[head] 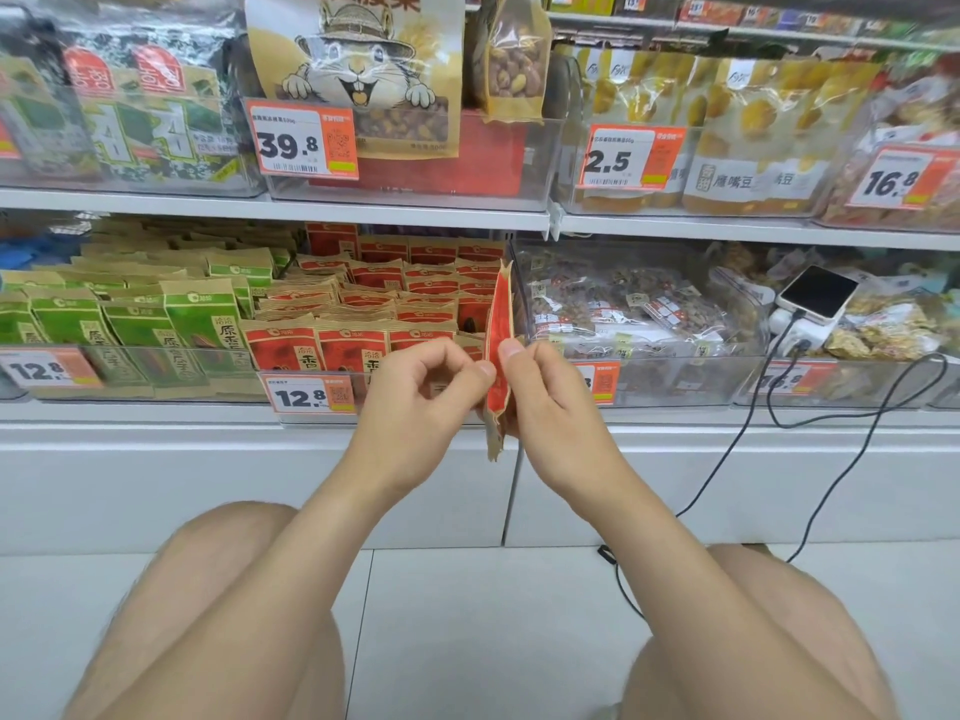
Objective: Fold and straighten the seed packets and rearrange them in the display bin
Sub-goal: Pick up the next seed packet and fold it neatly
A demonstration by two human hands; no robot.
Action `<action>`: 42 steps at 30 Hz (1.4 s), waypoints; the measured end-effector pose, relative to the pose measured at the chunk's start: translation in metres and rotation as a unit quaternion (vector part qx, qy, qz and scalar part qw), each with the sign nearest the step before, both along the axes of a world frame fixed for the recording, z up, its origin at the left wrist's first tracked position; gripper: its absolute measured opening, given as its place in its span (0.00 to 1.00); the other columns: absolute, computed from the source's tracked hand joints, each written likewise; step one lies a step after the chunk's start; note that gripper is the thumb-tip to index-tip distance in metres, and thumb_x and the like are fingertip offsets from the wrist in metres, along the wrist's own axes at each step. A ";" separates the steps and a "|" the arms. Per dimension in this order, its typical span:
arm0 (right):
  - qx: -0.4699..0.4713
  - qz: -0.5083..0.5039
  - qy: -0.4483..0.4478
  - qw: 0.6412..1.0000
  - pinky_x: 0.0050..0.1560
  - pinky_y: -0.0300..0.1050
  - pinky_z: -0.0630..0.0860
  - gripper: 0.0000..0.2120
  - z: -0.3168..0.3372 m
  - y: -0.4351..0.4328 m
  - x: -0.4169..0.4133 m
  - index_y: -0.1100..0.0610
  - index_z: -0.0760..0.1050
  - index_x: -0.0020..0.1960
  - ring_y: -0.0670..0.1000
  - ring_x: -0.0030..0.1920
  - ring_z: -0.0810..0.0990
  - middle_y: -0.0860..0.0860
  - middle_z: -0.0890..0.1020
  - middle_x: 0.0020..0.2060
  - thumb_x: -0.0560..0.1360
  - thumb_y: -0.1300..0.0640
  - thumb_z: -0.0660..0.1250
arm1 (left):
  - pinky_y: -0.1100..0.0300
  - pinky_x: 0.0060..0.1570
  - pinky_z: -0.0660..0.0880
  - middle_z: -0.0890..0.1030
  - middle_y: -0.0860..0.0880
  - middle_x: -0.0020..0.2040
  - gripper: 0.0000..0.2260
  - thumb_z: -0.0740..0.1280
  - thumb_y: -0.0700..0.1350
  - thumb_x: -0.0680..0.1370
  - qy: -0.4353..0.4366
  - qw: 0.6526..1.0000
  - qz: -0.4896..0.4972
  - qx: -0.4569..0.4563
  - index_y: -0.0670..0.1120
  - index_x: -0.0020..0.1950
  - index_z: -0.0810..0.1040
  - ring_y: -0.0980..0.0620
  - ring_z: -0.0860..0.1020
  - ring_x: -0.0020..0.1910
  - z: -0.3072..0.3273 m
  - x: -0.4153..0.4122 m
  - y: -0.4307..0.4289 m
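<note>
On the lower shelf [260, 415], three clear bins stand side by side along its front edge. The green bin [171, 363] at the left holds rows of green packets [200, 317] standing upright. The red bin [311, 375] in the middle holds several rows of upright red packets [353, 348], and three faces show in its front row. The third bin [675, 376], at the right, holds loosely piled clear bags [649, 304] of brownish snacks. One white phone [818, 293] lies further right, and one black cable [737, 444] hangs over the shelf's front edge to the floor.

One packet [500, 345] is out of the bins, held upright and edge-on before the red bin's right front corner. The left hand [421, 392] pinches its left side between thumb and curled forefinger. The right hand [550, 402] grips its right side with the thumb on the near face and the other fingers hidden behind. Two tags [304, 396] on the bin fronts read 12.8.
</note>
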State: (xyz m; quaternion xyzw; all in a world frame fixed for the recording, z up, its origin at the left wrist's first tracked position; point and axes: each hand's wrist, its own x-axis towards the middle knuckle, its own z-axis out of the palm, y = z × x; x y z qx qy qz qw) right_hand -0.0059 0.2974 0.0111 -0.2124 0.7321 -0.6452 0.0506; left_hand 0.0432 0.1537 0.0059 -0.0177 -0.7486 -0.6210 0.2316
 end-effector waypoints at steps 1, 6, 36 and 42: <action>0.000 -0.001 0.002 1.000 0.39 0.49 0.74 0.18 0.000 0.000 0.000 0.57 0.69 0.45 0.46 0.32 0.74 0.42 0.75 0.30 0.88 0.46 0.60 | 0.45 0.47 0.79 0.82 0.47 0.39 0.12 0.72 0.52 0.79 0.005 0.999 0.004 -0.045 0.45 0.41 0.82 0.45 0.79 0.40 -0.001 0.001 -0.001; -0.023 0.031 -0.045 0.998 0.45 0.55 0.77 0.16 0.003 0.005 -0.002 0.56 0.67 0.47 0.51 0.37 0.75 0.49 0.74 0.35 0.87 0.46 0.64 | 0.48 0.49 0.77 0.83 0.52 0.43 0.08 0.72 0.50 0.79 0.026 0.996 0.028 -0.085 0.51 0.40 0.85 0.51 0.80 0.44 -0.004 0.000 -0.002; -0.013 0.100 -0.101 0.990 0.58 0.58 0.86 0.08 0.008 0.018 -0.010 0.62 0.77 0.49 0.57 0.49 0.82 0.62 0.81 0.47 0.84 0.59 0.70 | 0.70 0.45 0.67 0.75 0.54 0.45 0.15 0.58 0.46 0.89 0.041 0.968 0.084 -0.235 0.45 0.47 0.79 0.58 0.74 0.46 -0.009 -0.004 -0.007; -0.011 0.108 -0.099 0.989 0.60 0.61 0.85 0.08 0.009 0.020 -0.011 0.58 0.73 0.48 0.58 0.49 0.80 0.60 0.79 0.49 0.85 0.59 0.69 | 0.65 0.43 0.67 0.75 0.55 0.42 0.14 0.61 0.45 0.89 0.035 0.976 0.070 -0.201 0.50 0.43 0.76 0.57 0.74 0.43 -0.007 -0.001 -0.001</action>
